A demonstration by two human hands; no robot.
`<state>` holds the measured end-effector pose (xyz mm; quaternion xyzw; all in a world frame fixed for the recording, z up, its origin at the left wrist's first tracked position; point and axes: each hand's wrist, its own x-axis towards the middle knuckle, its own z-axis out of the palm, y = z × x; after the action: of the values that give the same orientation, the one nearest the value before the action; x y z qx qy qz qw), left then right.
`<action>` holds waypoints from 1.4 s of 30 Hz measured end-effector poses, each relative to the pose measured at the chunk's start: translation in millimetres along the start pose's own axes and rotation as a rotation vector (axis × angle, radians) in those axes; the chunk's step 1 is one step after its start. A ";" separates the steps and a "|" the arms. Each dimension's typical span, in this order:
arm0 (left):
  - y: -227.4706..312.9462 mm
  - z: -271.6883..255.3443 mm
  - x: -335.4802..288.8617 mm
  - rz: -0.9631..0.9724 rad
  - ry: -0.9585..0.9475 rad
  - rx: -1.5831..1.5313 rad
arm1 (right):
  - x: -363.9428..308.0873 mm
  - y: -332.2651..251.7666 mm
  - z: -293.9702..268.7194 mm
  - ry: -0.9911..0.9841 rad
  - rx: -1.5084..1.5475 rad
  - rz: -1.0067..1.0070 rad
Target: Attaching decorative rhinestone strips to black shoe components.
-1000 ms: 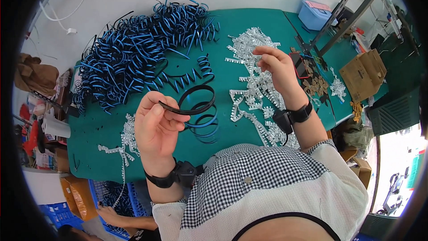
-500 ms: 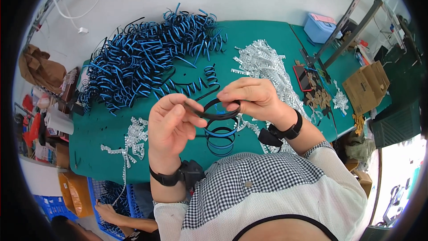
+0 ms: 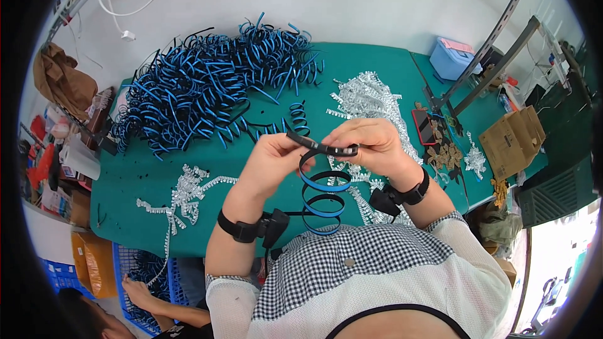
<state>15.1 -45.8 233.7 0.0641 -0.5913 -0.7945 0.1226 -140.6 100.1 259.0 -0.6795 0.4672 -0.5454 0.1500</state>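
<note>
Between my two hands a coiled black and blue strip is held up above the table, its loops hanging down in front of my checked top. My left hand is closed on the upper loop, with its fingertips partly behind the strip. My right hand pinches the same loop at its other side. Small pale bits show on the black face of the strip near my right fingertips; what they are is too small to tell. Silvery ruffled strips lie just beyond my right hand.
A big heap of coiled black and blue strips covers the back left of the green table. More silvery strips lie left. Rightward are a phone, a cardboard box and a blue bin. A co-worker's hand is at lower left.
My left hand has gone from loosely spread fingers to a closed grip on the strip. The held loop has turned and stretched out flatter between both hands, and its hanging coils have shifted right.
</note>
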 end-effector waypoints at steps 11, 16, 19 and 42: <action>54.7 -2.4 -53.2 0.255 0.267 0.636 | -21.7 58.2 -28.4 0.352 -0.625 0.270; 10.7 23.4 -78.7 0.116 0.097 0.742 | -25.3 76.9 -38.3 0.853 -0.058 0.397; -48.8 7.2 -79.2 -0.052 0.245 0.661 | -20.2 55.5 -41.9 0.817 0.263 0.326; -157.2 -35.6 -279.6 -0.193 1.133 0.268 | -78.9 33.5 -119.3 0.751 0.225 0.230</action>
<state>274.2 39.5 61.1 0.5470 -0.5205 -0.5624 0.3371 -259.1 182.1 230.7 -0.3558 0.5000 -0.7829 0.1024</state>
